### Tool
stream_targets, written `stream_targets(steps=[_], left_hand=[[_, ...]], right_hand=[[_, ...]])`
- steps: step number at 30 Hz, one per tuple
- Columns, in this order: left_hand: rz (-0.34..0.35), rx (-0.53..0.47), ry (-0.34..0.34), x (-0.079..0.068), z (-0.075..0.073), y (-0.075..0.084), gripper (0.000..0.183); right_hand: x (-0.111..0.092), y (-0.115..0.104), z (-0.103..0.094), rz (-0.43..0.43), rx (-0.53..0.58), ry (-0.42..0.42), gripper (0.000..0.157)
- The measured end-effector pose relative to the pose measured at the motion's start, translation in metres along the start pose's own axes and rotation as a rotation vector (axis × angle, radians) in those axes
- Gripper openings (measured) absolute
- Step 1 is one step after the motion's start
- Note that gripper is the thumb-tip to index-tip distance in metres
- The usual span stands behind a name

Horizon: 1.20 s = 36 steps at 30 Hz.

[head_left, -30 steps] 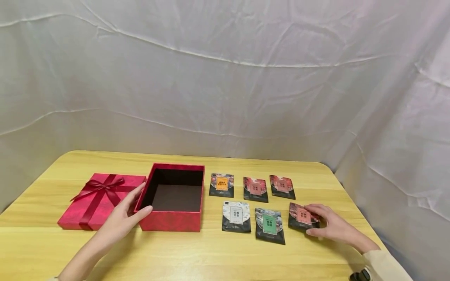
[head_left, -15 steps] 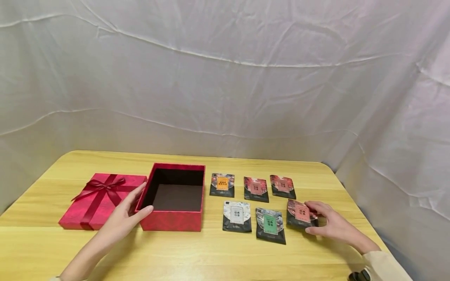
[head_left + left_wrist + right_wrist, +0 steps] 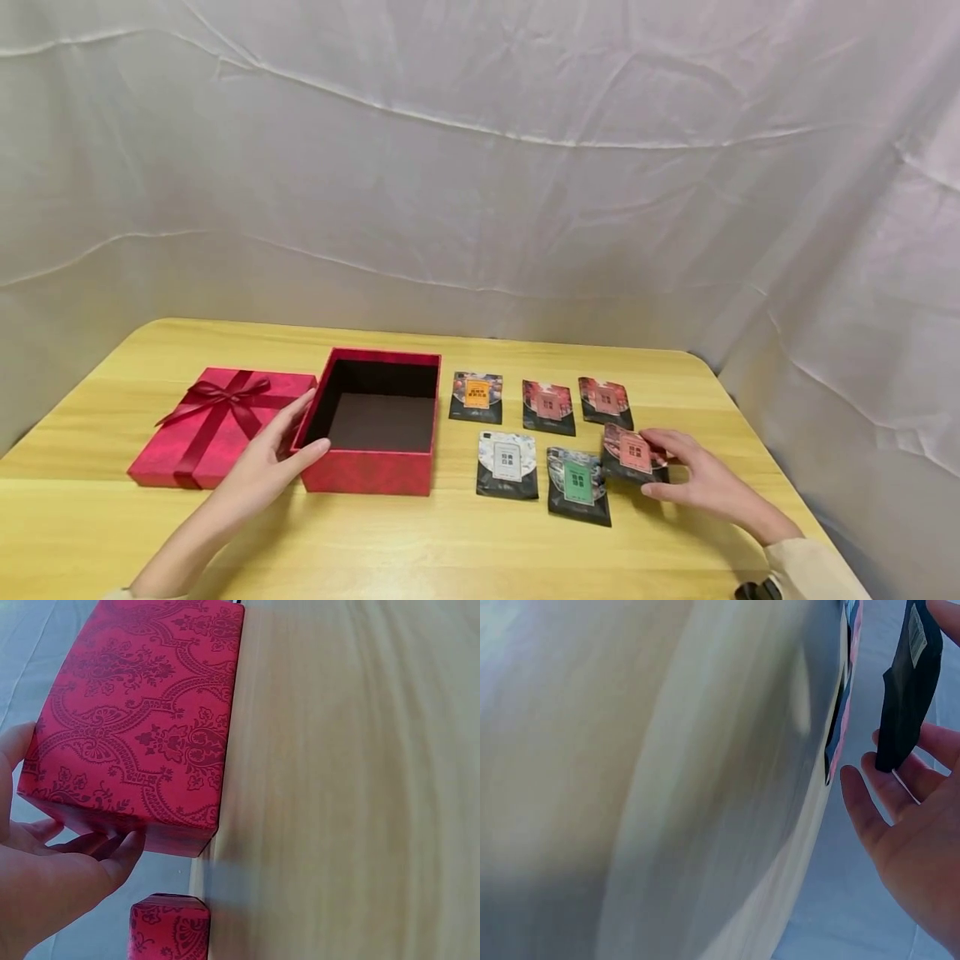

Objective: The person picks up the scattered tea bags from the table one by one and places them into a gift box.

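In the head view my right hand (image 3: 701, 479) pinches a black tea pouch with a coral label (image 3: 635, 452) by its right side, thumb in front and fingers behind. The pouch is tilted above the table, overlapping the corner of the green-labelled pouch (image 3: 577, 486). The right wrist view shows its dark back (image 3: 909, 690) between the thumb and fingers. My left hand (image 3: 273, 467) holds the near left corner of an open red gift box (image 3: 367, 473), thumb by the front rim and fingers along the left wall. The box's dark inside is bare.
A red lid with a ribbon bow (image 3: 198, 433) lies left of the box, partly behind the left hand. Right of the box lie a white-labelled pouch (image 3: 507, 467), an orange-labelled one (image 3: 476, 398) and two red ones (image 3: 548, 408). A pale cloth (image 3: 480, 167) hangs behind the table.
My right hand has raised the coral-labelled pouch off the table and carried it slightly left, towards the green-labelled one. The left hand keeps its place on the box.
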<state>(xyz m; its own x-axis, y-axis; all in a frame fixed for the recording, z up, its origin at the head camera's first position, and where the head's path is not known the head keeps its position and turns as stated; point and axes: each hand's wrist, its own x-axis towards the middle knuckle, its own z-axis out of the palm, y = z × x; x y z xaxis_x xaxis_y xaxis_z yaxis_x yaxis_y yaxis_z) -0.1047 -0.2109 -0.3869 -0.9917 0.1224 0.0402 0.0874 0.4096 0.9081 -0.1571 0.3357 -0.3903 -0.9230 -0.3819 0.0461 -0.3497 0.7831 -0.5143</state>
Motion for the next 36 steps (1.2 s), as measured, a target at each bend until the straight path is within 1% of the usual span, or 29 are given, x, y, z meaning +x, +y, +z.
stream_targets(steps=[6, 10, 14, 20, 27, 35, 36], left_hand=[[0.008, 0.014, 0.01, 0.0, 0.001, -0.002, 0.074], [0.013, 0.019, 0.017, 0.0, 0.002, -0.001, 0.074], [0.015, 0.003, 0.017, 0.0, 0.003, -0.001, 0.074], [0.016, -0.009, 0.016, 0.001, 0.003, -0.002, 0.075], [0.018, 0.016, 0.019, 0.002, 0.003, -0.003, 0.074], [0.017, -0.013, 0.015, 0.001, 0.001, -0.002, 0.075], [0.017, -0.015, 0.015, 0.001, 0.001, -0.002, 0.075]], right_hand=[[0.008, -0.011, 0.004, -0.001, 0.014, -0.001, 0.079], [0.014, -0.019, 0.007, -0.026, 0.002, -0.01, 0.076], [0.021, -0.027, 0.01, -0.066, -0.007, -0.021, 0.075], [0.031, -0.039, 0.011, -0.084, 0.006, -0.029, 0.074], [0.042, -0.05, 0.012, -0.112, 0.003, -0.045, 0.075], [0.051, -0.065, 0.013, -0.171, -0.026, -0.046, 0.076], [0.052, -0.067, 0.013, -0.169, -0.023, -0.049, 0.077]])
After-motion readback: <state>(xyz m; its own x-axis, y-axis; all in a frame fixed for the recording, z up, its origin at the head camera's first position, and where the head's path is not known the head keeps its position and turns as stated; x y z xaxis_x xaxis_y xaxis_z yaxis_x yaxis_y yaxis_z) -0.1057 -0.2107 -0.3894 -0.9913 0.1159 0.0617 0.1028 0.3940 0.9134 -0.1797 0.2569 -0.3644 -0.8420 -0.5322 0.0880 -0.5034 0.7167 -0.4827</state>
